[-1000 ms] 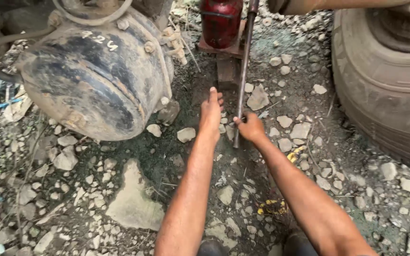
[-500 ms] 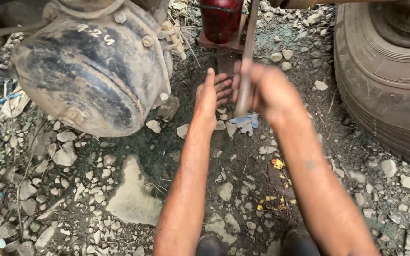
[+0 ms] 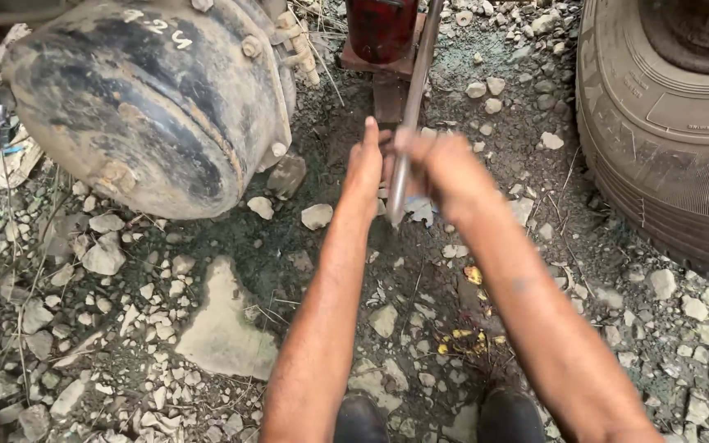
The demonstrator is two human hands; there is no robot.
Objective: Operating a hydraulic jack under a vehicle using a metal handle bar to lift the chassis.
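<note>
At your ten o'clock sits a grimy black drum-shaped housing [image 3: 145,107] with bolts on its rim. At two o'clock stands a worn tyre [image 3: 666,139]. Below you, gravel ground [image 3: 125,328] holds a flat pale stone [image 3: 227,324] and your dark shoes [image 3: 506,417].

Open gravel [image 3: 420,271] between drum [image 3: 149,107] and tyre [image 3: 666,139]

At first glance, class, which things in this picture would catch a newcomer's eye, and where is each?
Two bare hands meet at centre: the right hand grips a long metal rod that slants up to a red jack at top centre, with the left hand beside it. A grimy round metal drum fills the upper left, a big tyre the right edge.
</note>
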